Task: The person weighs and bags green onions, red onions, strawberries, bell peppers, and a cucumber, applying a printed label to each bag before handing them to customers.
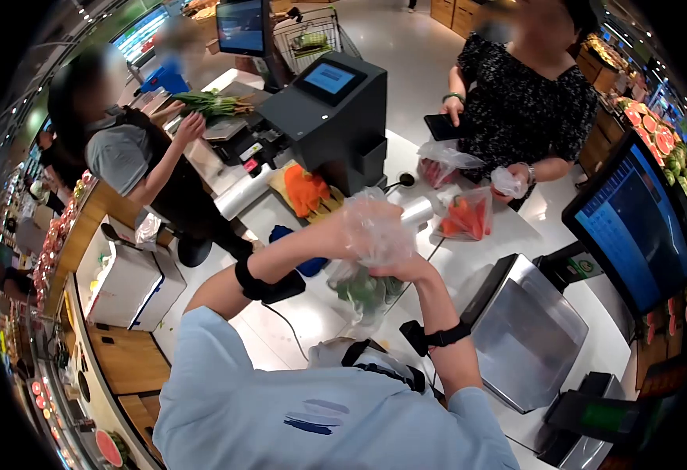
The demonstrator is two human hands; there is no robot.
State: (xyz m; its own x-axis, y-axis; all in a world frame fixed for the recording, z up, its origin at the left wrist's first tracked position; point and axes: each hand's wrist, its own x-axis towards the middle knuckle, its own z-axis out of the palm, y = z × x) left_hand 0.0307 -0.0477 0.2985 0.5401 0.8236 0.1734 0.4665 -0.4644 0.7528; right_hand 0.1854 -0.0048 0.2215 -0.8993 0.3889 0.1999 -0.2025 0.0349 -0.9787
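Observation:
In front of my chest, a clear plastic bag (pixel 357 296) with green vegetables in it hangs from my hands. My left hand (pixel 369 222) is closed around its gathered top, and the crumpled film covers most of the fingers. Just below and to the right, my right hand (pixel 403 266) is closed on the bag's neck. Some of its fingers are hidden behind the plastic. Beyond my hands stands a dark grey machine with a small screen (pixel 330 79), and orange and yellow gloves (pixel 310 193) lie beside its base.
A metal weighing scale (pixel 525 337) and a monitor (pixel 633 223) stand at the right. Across the counter (pixel 508 239), a person (pixel 527 98) holds a phone near bagged red produce (pixel 466 217). At the left, a co-worker (pixel 144 157) handles green stalks (pixel 214 103).

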